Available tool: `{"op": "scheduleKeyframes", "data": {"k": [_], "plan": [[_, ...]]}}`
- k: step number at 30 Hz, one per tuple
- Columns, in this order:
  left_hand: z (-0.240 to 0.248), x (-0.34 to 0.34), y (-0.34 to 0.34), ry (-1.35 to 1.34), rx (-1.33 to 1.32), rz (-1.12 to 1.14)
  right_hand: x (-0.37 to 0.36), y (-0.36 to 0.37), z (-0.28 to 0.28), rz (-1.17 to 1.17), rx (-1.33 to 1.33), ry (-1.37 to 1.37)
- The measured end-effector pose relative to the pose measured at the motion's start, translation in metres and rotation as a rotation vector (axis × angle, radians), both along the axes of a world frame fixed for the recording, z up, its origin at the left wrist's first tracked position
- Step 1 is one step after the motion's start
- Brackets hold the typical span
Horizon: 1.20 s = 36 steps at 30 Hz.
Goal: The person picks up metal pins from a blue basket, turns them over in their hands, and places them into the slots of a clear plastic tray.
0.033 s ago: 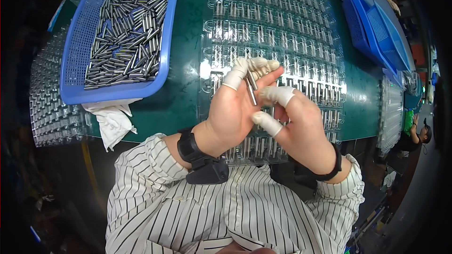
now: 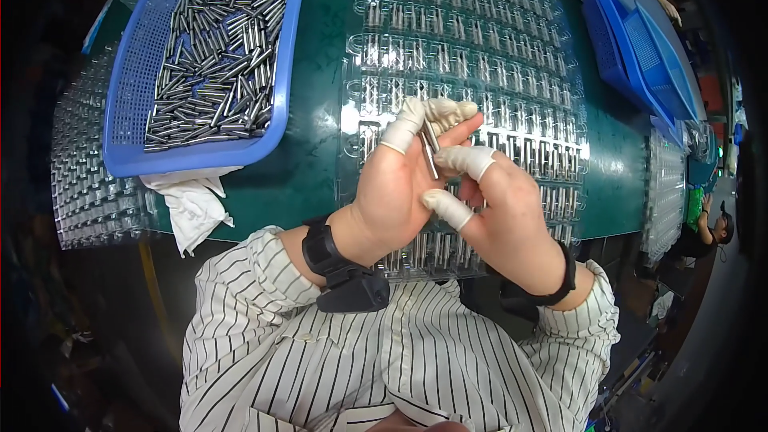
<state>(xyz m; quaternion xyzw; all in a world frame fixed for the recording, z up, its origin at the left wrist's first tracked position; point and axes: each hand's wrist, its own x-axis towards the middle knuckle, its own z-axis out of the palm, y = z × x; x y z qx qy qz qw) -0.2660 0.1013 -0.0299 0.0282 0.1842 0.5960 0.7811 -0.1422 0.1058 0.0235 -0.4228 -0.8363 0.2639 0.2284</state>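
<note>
At the near edge is a white shirt [image 2: 336, 368] with thin dark stripes, its sleeves pushed up. Each wrist wears a black strap [image 2: 352, 294]. The left hand [image 2: 392, 192] is turned palm up, holding slim metal pins [image 2: 432, 162] between its thumb and bent fingers; at least two show, side by side, slanting so that their lower ends point near, over the palm. They are straight, round and silver-grey, smooth and shiny, with a bright streak along the length and darker sides. The right hand [image 2: 508, 200] grips nothing that shows: its thumb and forefinger are parted, the forefinger just beside the lower part of the pins. I cannot tell if it touches them. White finger covers [image 2: 450, 208] sheathe several fingertips of both hands.

Beneath and beyond the hands, a clear plastic tray area [image 2: 350, 122] covers the middle of the green table [image 2: 316, 112], with row after row of similar bright pins. To the left, a white cloth [image 2: 190, 212] hangs over the near edge, beside clear trays [image 2: 88, 168]. Farther on, a blue basket [image 2: 280, 112] holds a jumbled heap of loose pins [image 2: 216, 56], glinting and crossing at all angles. At far right are more blue baskets [image 2: 652, 52] and, beyond the table, a co-worker's hand [image 2: 669, 8].
</note>
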Motion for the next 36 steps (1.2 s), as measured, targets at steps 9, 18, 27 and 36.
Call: {"op": "scheduleKeyframes", "data": {"k": [9,18,27,36], "plan": [[-0.009,0.001,-0.011,-0.085,0.089,-0.052,0.004,-0.010,-0.010,-0.136,-0.036,0.001],[-0.005,-0.009,-0.005,0.016,-0.041,0.104,0.036,0.034,0.004,-0.143,-0.302,-0.121],[0.013,0.003,-0.006,-0.028,-0.021,0.031,0.037,0.018,0.018,-0.100,0.027,-0.443],[0.004,0.001,-0.007,-0.056,0.115,-0.080,0.000,0.033,0.016,0.120,0.178,-0.158]]}}
